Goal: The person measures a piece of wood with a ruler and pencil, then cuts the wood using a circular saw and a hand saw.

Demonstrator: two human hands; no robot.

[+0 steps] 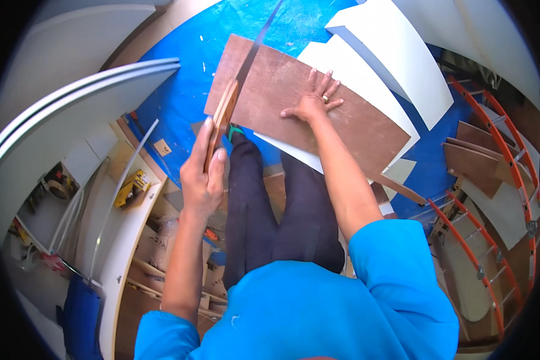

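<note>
A handsaw (pixel 222 117) with a wooden handle is gripped in my left hand (pixel 202 177), fingers wrapped round the handle. Its blade points away from me and crosses the left part of a brown wooden board (pixel 270 96); whether the teeth touch the board I cannot tell. My right hand (pixel 315 103), wearing a ring, lies flat on the board's upper face with its fingers spread. Beneath the brown board, on its far right side, sticks out a white panel (pixel 348 63). My legs show below the board's near edge.
Blue sheeting (pixel 180 30) covers the floor ahead. Another white panel (pixel 402 57) lies at the far right. An orange ladder (pixel 499 120) and brown board pieces (pixel 471 162) are on the right. At left stand a white cabinet-like panel (pixel 102 99) and a yellow tool (pixel 135 187).
</note>
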